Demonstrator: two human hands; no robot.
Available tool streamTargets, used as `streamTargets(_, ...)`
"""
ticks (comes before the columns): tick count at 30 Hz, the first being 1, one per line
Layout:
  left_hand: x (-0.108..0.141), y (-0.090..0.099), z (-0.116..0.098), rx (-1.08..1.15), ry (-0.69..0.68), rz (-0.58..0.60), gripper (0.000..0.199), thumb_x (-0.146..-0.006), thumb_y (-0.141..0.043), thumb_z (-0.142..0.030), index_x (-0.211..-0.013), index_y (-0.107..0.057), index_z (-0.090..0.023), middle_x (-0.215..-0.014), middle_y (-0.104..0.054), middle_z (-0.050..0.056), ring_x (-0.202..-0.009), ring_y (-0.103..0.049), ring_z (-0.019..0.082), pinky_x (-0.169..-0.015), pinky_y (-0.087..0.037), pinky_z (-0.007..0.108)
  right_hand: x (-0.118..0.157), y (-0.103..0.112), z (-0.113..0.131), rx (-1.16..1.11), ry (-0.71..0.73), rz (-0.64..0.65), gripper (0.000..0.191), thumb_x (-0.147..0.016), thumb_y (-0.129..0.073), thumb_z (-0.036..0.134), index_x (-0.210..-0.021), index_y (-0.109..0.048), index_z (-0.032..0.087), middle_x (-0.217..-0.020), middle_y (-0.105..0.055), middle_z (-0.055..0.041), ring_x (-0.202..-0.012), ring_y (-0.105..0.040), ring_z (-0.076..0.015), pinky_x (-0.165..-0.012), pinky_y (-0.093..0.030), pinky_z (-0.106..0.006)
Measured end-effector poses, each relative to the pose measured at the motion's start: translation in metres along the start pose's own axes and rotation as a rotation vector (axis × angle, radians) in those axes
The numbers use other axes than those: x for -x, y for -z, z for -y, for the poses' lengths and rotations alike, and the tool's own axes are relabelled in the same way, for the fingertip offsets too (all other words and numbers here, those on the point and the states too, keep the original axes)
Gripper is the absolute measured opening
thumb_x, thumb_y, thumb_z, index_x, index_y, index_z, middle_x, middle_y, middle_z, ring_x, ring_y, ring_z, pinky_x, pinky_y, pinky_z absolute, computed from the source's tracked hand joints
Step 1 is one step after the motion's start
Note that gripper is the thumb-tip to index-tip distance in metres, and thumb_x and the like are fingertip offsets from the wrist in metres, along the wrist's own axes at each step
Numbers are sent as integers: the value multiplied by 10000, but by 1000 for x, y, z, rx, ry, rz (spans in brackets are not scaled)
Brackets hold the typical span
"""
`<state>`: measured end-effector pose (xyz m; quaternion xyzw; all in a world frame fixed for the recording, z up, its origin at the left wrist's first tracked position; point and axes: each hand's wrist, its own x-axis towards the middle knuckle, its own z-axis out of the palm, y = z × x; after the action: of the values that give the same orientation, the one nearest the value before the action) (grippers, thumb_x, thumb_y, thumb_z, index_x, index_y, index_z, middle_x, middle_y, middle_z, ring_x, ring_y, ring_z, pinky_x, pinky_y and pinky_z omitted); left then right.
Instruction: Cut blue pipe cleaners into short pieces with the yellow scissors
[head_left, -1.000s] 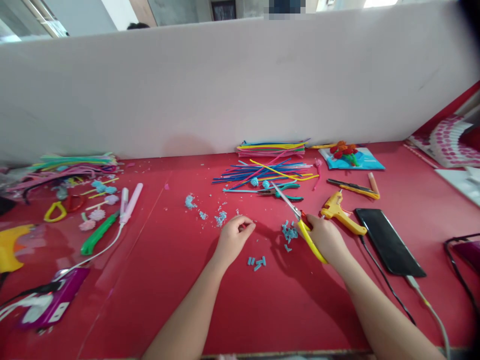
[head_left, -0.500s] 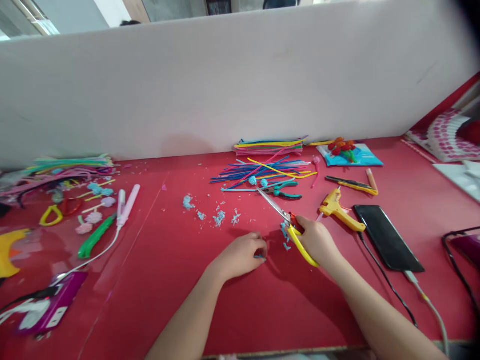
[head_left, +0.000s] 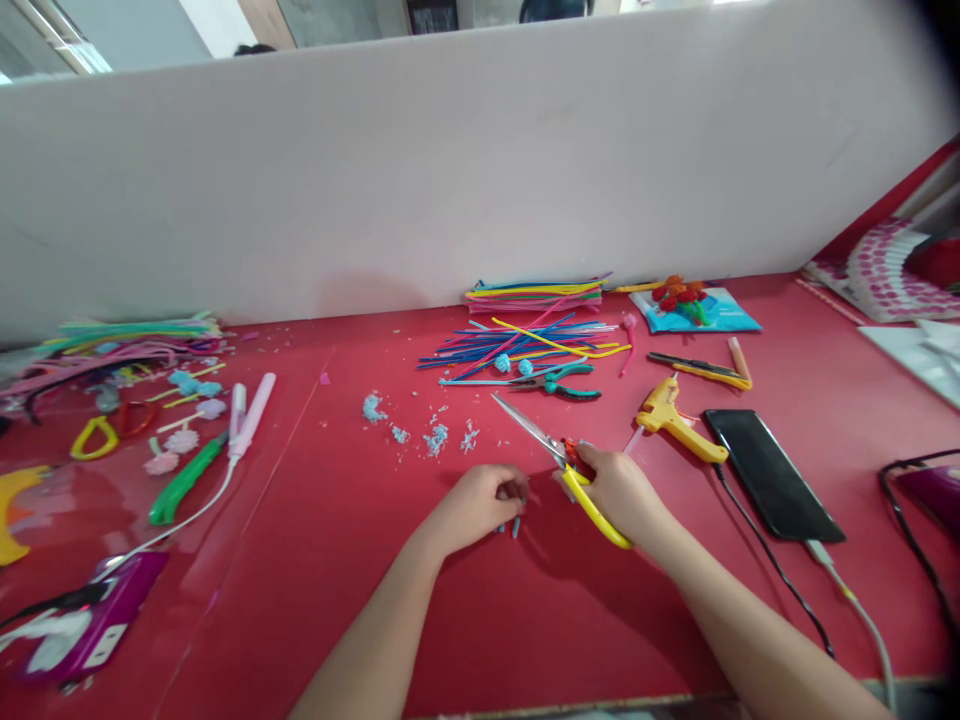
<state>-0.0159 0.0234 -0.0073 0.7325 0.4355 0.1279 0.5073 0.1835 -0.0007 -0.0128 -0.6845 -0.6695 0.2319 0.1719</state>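
Note:
My left hand [head_left: 480, 503] rests low over the red table with its fingers curled together. Short blue pipe cleaner pieces [head_left: 516, 526] poke out beneath its fingertips; how many it pinches is hidden. My right hand [head_left: 616, 492] grips scissors [head_left: 534, 425] by their yellow and red handles, the blades pointing up and left and looking closed. Beyond the left hand lie little heaps of blue fuzz clippings [head_left: 436, 438]. Two light blue fuzzy balls [head_left: 502, 364] sit by teal-handled pliers [head_left: 564, 382], in front of loose coloured pipe cleaners [head_left: 517, 345].
To the right are a yellow glue gun [head_left: 681, 422], a black phone [head_left: 772, 475] with a cable, and tweezers [head_left: 697, 366]. A green cutter [head_left: 186, 482], a pink pen-like tool [head_left: 253, 415] and a purple power strip [head_left: 97, 620] lie left. A white partition [head_left: 420, 170] stands behind.
My right hand has shifted slightly left and down with the scissors, now covering most of the clippings beside it. More of the blue pieces shows under my left fingers.

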Motion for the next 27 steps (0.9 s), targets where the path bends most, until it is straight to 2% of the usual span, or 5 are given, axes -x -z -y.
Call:
streamTargets(4, -1, 1, 0, 92, 2, -2, 111, -670, -514, -158, -766, -570, -165, -635, -592, -7, -573, -545, 121, -525, -384, 207, 1, -2, 3, -72, 15, 27, 192, -708, -466, 370, -666, -495, 185, -528, -463, 11, -469, -331, -91, -469, -214, -219)
streamTargets(12, -2, -6, -5, 554, 26, -25, 203, -657, -594, -160, -836, -500, -174, -728, -615, 27, -683, -597, 158, -624, -446, 268, 8, -13, 19, -304, 98, 200, 156, -674, -487, 318, -611, -475, 176, -505, -397, 56, -477, -311, -67, -431, -238, -180)
streamTargets(20, -1, -6, -2, 426, 8, 2, 306, -635, -554, -94, -924, -516, -189, -723, -566, -3, -628, -557, 124, -548, -394, 219, 7, -10, 18, -389, 53, 102, 83, -668, -446, 246, -622, -447, 177, -528, -386, 52, -503, -349, -76, -458, -265, -189)
streamTargets(24, 0, -2, -10, 240, -18, -93, 208, -644, -600, -215, -846, -617, -169, -780, -575, 12, -612, -494, 105, -556, -357, 221, 6, -5, 18, -419, 27, 87, 111, -672, -439, 255, -596, -450, 175, -523, -413, 44, -493, -372, -79, -443, -265, -192)
streamTargets(27, -1, -4, -15, 343, 4, -106, 196, -680, -585, -310, -779, -630, -146, -761, -581, 31, -686, -522, 136, -620, -378, 233, 6, -6, 21, -431, 29, 93, 121, -667, -453, 258, -581, -452, 173, -522, -422, 42, -494, -378, -79, -442, -271, -192)
